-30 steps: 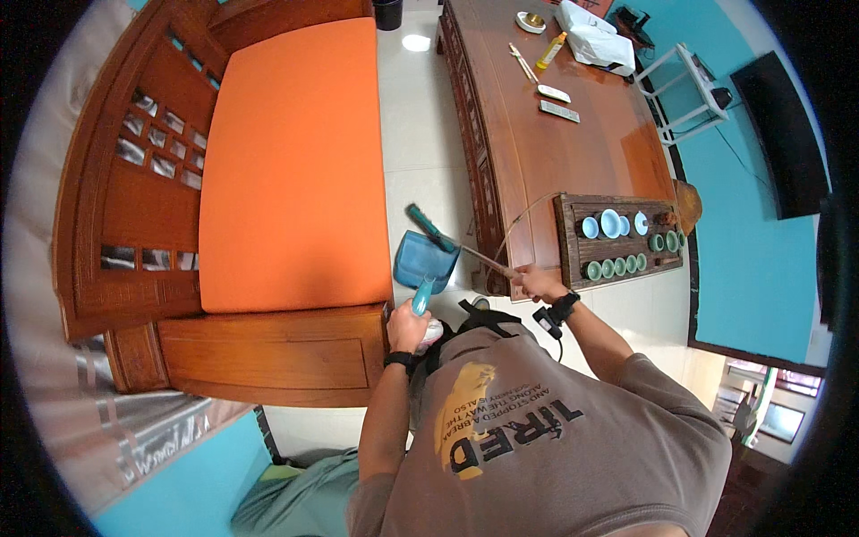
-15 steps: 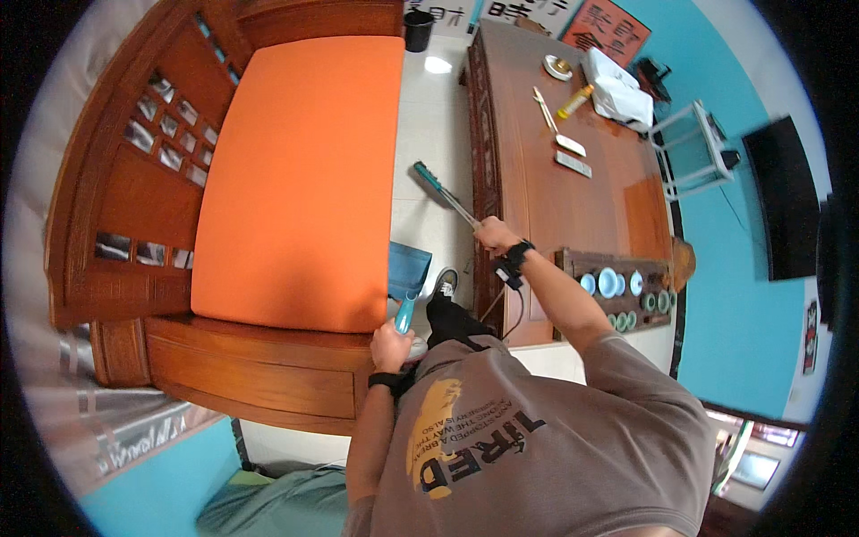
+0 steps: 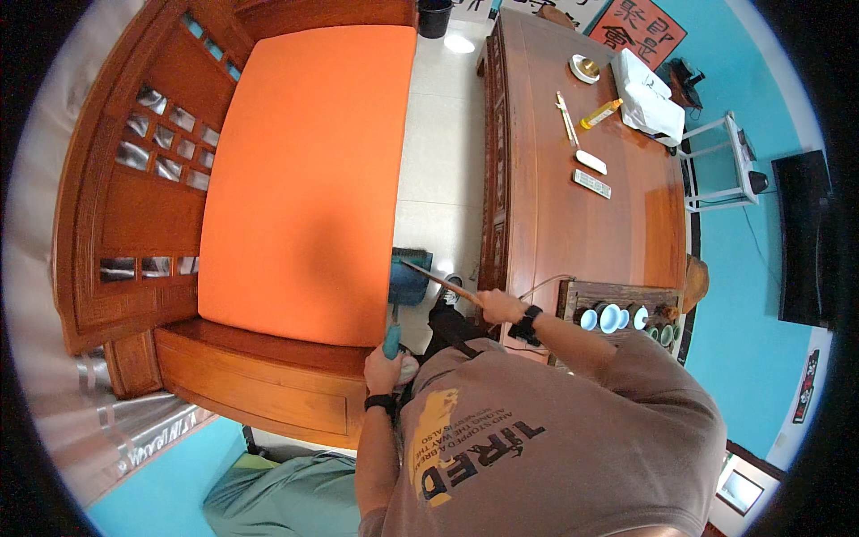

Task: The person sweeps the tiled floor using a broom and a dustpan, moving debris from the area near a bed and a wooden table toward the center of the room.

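My left hand [image 3: 382,369] grips the blue handle of a dustpan [image 3: 411,288], whose dark blue pan lies on the floor between the bench and the table. In my right hand [image 3: 501,307] is the stick of a broom [image 3: 452,286], slanting down to the left. The broom's head is over the far edge of the pan; whether its bristles touch the pan I cannot tell. My shoe [image 3: 452,288] shows just right of the pan, partly behind the stick.
A wooden bench [image 3: 259,376] with an orange cushion [image 3: 309,179] stands on the left. To the right is a long wooden table [image 3: 546,215] bearing a remote [image 3: 591,184], a yellow tube [image 3: 601,113] and a tea tray [image 3: 573,291] with cups. Pale floor tiles [image 3: 438,161] run between them toward a black bin [image 3: 435,18].
My right hand has brought the broom down and nearer, so its head has gone from the floor ahead to the dustpan's far edge. My left hand keeps hold of the dustpan, slightly lower.
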A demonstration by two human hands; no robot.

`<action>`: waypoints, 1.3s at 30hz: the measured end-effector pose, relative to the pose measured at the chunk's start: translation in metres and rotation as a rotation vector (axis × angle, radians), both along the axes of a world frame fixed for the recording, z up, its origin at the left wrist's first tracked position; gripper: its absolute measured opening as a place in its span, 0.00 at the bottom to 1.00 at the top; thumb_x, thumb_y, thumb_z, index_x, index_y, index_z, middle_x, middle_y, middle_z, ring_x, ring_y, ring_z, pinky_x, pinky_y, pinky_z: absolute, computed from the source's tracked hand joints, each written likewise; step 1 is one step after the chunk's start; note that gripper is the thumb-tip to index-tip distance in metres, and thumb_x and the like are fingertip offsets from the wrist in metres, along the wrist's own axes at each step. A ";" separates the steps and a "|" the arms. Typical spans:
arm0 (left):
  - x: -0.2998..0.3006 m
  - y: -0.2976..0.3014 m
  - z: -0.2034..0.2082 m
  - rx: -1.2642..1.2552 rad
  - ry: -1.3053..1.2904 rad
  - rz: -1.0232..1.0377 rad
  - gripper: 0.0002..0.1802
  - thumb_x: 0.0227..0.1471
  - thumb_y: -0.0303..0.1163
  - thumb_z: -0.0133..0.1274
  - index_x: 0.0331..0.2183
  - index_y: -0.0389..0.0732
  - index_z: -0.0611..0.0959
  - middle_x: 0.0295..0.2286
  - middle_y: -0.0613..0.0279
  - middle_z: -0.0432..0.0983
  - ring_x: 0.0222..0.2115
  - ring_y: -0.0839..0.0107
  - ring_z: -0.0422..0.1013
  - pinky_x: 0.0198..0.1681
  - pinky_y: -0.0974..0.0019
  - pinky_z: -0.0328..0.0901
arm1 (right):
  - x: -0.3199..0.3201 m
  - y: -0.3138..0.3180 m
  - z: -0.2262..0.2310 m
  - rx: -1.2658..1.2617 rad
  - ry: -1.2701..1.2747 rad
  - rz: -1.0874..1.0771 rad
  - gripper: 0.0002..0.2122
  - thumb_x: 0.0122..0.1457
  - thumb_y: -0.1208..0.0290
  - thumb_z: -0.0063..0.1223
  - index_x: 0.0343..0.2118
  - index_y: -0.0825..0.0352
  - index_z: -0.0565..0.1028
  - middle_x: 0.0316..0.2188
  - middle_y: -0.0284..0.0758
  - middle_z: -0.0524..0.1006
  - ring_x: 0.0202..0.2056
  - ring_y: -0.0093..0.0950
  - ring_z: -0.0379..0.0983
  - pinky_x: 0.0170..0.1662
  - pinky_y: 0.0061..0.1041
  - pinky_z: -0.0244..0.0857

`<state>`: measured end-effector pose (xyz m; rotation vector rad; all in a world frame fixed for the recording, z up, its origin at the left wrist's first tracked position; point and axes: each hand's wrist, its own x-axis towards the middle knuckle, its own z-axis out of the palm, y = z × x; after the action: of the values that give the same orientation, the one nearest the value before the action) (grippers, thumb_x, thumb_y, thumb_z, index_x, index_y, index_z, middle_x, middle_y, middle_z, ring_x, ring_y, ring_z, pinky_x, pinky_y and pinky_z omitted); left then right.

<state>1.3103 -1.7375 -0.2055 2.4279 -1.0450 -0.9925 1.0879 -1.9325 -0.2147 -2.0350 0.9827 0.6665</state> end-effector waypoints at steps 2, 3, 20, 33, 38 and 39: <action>0.002 -0.012 0.009 0.023 0.048 0.001 0.15 0.36 0.35 0.54 0.28 0.36 0.76 0.24 0.46 0.72 0.28 0.50 0.69 0.30 0.56 0.64 | -0.011 -0.006 0.007 0.002 -0.070 0.012 0.13 0.49 0.73 0.39 0.37 0.71 0.67 0.28 0.49 0.72 0.28 0.42 0.71 0.29 0.36 0.66; 0.005 -0.016 0.012 0.043 0.095 0.016 0.15 0.36 0.35 0.54 0.28 0.35 0.76 0.24 0.46 0.72 0.28 0.50 0.69 0.30 0.56 0.63 | -0.018 -0.015 0.011 0.005 -0.100 -0.059 0.13 0.50 0.71 0.38 0.37 0.70 0.68 0.28 0.49 0.72 0.27 0.42 0.71 0.30 0.37 0.65; 0.002 -0.082 0.017 0.144 -0.037 -0.258 0.15 0.33 0.36 0.56 0.24 0.35 0.77 0.21 0.46 0.72 0.26 0.50 0.69 0.28 0.55 0.63 | -0.058 -0.120 -0.095 -0.308 0.046 -0.629 0.12 0.47 0.78 0.37 0.33 0.80 0.67 0.34 0.56 0.70 0.37 0.46 0.69 0.39 0.37 0.65; 0.005 -0.081 0.006 0.159 -0.144 -0.276 0.12 0.33 0.35 0.55 0.24 0.37 0.76 0.20 0.46 0.71 0.25 0.50 0.69 0.27 0.54 0.63 | -0.065 -0.001 -0.027 0.056 -0.200 -0.432 0.08 0.47 0.73 0.41 0.28 0.74 0.67 0.23 0.49 0.71 0.27 0.44 0.70 0.28 0.40 0.64; 0.004 -0.106 0.013 0.005 -0.044 -0.137 0.11 0.31 0.30 0.57 0.18 0.35 0.74 0.16 0.49 0.70 0.19 0.54 0.69 0.23 0.59 0.62 | -0.095 -0.054 0.001 0.013 -0.230 -0.720 0.15 0.53 0.64 0.37 0.34 0.72 0.69 0.26 0.51 0.71 0.27 0.44 0.70 0.32 0.38 0.63; 0.004 -0.114 0.015 0.001 -0.048 -0.153 0.11 0.31 0.30 0.57 0.18 0.35 0.74 0.16 0.49 0.70 0.19 0.54 0.69 0.23 0.59 0.62 | -0.103 -0.058 -0.010 -0.056 -0.233 -0.726 0.16 0.54 0.63 0.37 0.34 0.72 0.70 0.26 0.52 0.71 0.28 0.44 0.70 0.33 0.39 0.63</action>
<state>1.3140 -1.8512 -0.1905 2.4135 -1.2625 -0.9861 0.9849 -1.9904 -0.2244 -1.5781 1.4795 0.0139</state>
